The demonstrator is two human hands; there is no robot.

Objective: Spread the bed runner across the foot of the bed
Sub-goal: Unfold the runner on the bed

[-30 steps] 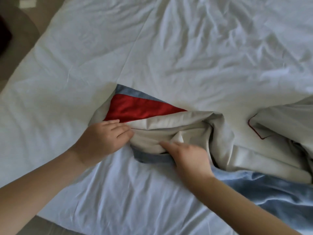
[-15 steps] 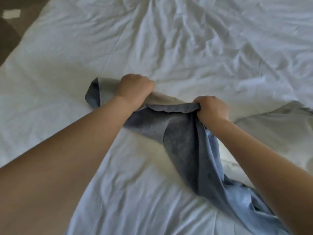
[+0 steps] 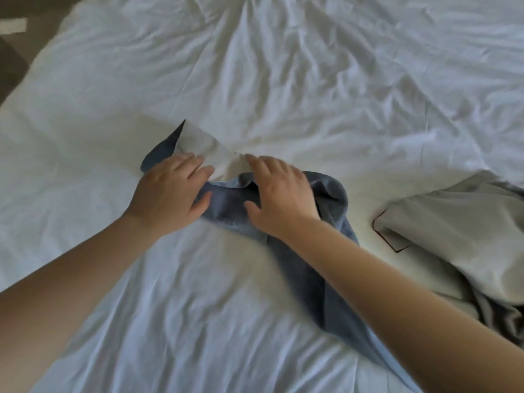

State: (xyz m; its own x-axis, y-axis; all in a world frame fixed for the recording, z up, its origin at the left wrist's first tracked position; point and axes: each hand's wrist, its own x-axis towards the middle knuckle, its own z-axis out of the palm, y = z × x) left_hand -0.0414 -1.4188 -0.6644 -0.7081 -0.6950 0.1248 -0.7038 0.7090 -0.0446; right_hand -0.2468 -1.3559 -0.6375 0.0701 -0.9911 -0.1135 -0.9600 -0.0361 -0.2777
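The bed runner (image 3: 226,207) is a long cloth, blue-grey on one side and beige on the other, lying twisted on the white bed sheet (image 3: 283,80). Its end sits at mid-frame with a beige flap turned up. From there it trails to the lower right, and a bunched beige part (image 3: 453,236) with a thin red outline lies at the right. My left hand (image 3: 170,197) rests flat on the runner's end with fingers spread. Just beside it, my right hand (image 3: 280,194) lies on the cloth, fingers straight too.
The wrinkled white sheet covers nearly the whole view. The bed's left edge runs diagonally at the upper left, with dark floor (image 3: 11,58) and a pale patch beyond it.
Half a second ago both hands gripped the runner's edge in fists and held it up. Now the edge lies on the bed and both hands are flat on it.
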